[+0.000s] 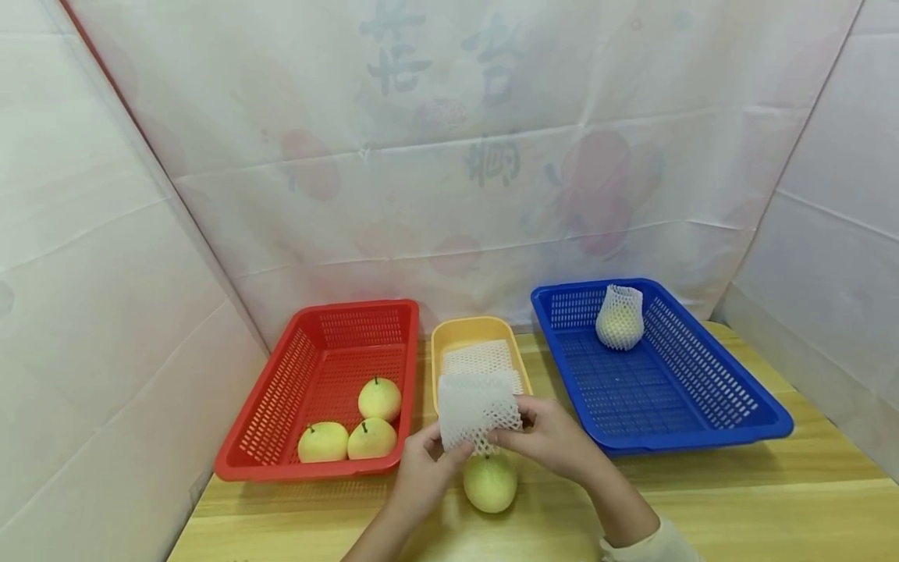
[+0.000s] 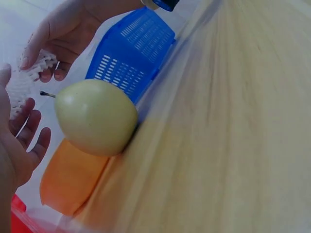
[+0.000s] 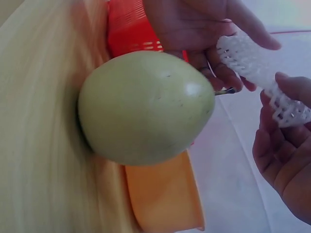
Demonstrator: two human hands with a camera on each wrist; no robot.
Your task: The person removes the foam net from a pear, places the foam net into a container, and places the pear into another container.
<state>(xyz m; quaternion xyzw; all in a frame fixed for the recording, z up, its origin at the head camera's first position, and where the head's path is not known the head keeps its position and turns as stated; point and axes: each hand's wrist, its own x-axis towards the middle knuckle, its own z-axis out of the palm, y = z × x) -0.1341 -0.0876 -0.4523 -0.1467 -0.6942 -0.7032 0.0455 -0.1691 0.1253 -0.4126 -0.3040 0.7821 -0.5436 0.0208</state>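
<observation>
Head view: left hand (image 1: 424,470) and right hand (image 1: 551,433) are pinching a white foam-mesh sleeve (image 1: 472,406) above a round yellow-green pear (image 1: 490,487).
Both forearms (image 1: 385,535) are slanting up from the bottom edge and converging, thumbs (image 1: 507,440) lying on the sleeve's near side. Stem-up, the pear is sitting on the wood-grain counter (image 1: 709,503), just below the hands and apart from them. Beyond, a yellow plastic tray (image 1: 460,334) is holding more mesh (image 1: 485,355); a red plastic basket (image 1: 309,472) at left is holding three pears (image 1: 372,439), a blue plastic basket (image 1: 611,394) at right one sleeved pear (image 1: 621,324).
</observation>
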